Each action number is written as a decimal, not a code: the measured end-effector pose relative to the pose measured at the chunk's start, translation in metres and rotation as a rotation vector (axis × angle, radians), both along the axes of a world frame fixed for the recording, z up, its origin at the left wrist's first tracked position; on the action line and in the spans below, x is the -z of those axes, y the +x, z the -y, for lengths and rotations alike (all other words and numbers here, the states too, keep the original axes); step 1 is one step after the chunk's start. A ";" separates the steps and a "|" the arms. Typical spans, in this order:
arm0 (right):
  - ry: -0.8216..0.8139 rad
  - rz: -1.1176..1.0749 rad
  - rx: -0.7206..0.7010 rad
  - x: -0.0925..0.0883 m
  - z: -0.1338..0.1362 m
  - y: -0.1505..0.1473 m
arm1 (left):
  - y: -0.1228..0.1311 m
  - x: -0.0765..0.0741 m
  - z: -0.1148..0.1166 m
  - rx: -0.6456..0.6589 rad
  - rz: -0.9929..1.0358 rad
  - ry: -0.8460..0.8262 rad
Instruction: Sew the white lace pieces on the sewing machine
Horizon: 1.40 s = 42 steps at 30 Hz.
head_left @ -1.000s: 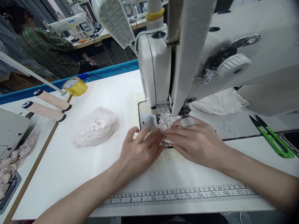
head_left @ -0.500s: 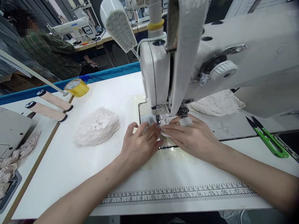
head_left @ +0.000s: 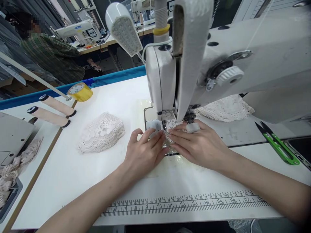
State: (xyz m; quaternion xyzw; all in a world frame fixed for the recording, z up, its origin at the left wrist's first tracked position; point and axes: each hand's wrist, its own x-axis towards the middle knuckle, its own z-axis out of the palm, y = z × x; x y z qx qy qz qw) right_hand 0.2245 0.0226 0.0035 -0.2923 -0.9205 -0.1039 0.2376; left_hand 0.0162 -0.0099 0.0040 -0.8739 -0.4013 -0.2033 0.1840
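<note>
A small piece of white lace (head_left: 174, 124) lies under the presser foot of the white sewing machine (head_left: 161, 81). My right hand (head_left: 202, 142) rests on the lace at the right of the needle, fingers stretched out and fairly flat. On the left of the needle is my left hand (head_left: 144, 149), its fingers bent and apart, with the fingertips touching down by the lace edge. Part of the lace is hidden under my fingers and the machine head. Both hands look open, pressing rather than gripping.
A lace stack (head_left: 103, 132) sits at left, another lace pile (head_left: 225, 108) behind the right hand. Green thread snips (head_left: 279, 145) lie at right. Yellow tape (head_left: 80, 92) and thread cones (head_left: 50, 116) stand far left. A ruler strip (head_left: 184, 204) runs along the front. Beyond sits a person (head_left: 51, 55).
The lace and both hands have barely shifted at the needle. The whole view has tilted very slightly. Across the room the person's hand has moved a little.
</note>
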 end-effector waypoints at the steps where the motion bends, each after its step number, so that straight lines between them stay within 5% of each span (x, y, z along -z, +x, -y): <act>1: 0.004 0.002 0.002 0.000 0.000 0.000 | 0.000 0.000 -0.001 -0.001 0.007 -0.002; 29: 0.068 0.001 0.034 0.003 -0.014 0.003 | 0.001 0.001 -0.006 -0.004 0.055 0.018; 35: 0.076 0.092 0.124 0.003 -0.028 0.008 | 0.003 -0.002 0.000 0.124 -0.025 -0.206; 40: 0.159 0.054 0.173 -0.001 -0.027 0.013 | -0.016 -0.016 -0.008 -0.035 -0.014 0.134; 42: 0.164 0.087 0.168 -0.003 -0.024 0.014 | -0.016 -0.017 -0.006 -0.070 0.013 0.146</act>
